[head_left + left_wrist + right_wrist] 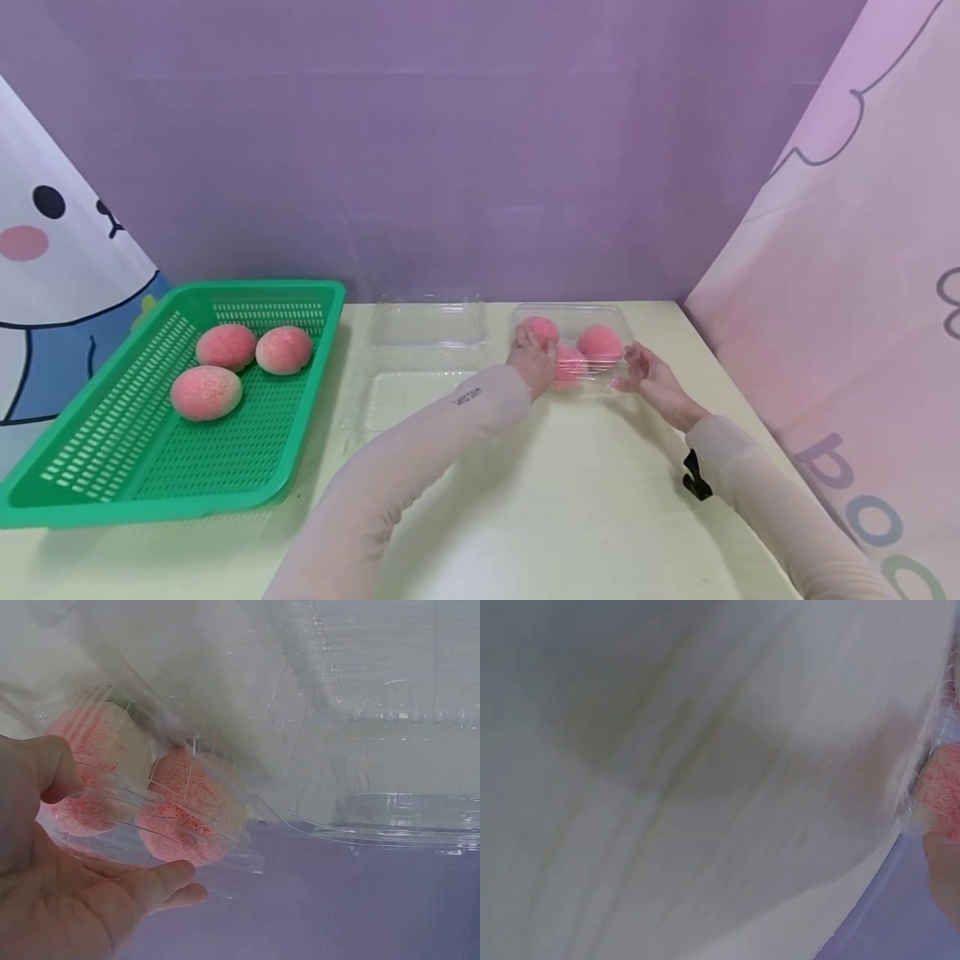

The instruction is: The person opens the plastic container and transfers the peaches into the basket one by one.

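Observation:
In the head view, a clear plastic box (592,314) at the back right holds three pink, speckled peaches (600,343). My left hand (534,364) grips its left side, thumb and fingers spread around the plastic. From the left wrist, two peaches (191,806) show behind creased clear plastic, close to the left hand (90,892). At the box's right front corner, my right hand (660,390) pinches the rim. Only a fingertip of the right hand (945,877) shows in the right wrist view, beside a peach (939,791). I cannot tell whether the lid is fully closed.
An empty clear clamshell box (427,323) lies opened out left of the filled one. Farther left stands a green basket (300,442) with three more peaches (207,393). A purple curtain (480,150) backs the pale table (585,517); a printed cloth (862,292) borders the right.

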Demonstrator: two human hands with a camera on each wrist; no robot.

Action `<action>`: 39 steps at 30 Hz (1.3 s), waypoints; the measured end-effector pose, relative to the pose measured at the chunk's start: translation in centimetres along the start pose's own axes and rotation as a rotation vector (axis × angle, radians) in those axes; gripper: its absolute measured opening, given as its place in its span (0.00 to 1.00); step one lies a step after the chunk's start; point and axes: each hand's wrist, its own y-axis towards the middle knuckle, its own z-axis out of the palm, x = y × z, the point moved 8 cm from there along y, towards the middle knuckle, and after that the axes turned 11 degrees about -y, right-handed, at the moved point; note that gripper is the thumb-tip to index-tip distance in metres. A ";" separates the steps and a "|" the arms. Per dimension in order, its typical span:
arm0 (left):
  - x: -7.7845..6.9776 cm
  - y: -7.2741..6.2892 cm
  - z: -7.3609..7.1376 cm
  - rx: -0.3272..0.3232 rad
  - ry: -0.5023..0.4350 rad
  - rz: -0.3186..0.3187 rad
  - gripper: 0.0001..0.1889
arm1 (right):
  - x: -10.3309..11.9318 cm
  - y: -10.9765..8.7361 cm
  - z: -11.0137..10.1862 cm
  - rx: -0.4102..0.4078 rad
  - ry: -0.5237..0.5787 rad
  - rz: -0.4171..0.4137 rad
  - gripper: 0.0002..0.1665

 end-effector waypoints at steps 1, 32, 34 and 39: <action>0.0 0.0 0.0 -0.002 0.002 0.001 0.24 | 0.0 0.0 0.0 0.002 0.001 0.003 0.44; 0.2 -0.4 -0.2 0.057 0.065 0.014 0.26 | 0.2 0.0 0.2 -0.009 -0.020 -0.011 0.41; 0.2 -0.4 -0.2 0.062 0.066 0.019 0.26 | 0.2 -0.1 0.2 0.000 -0.019 -0.006 0.45; 0.2 -0.4 -0.3 0.074 0.061 0.018 0.27 | 0.2 -0.3 0.1 0.010 -0.021 0.008 0.46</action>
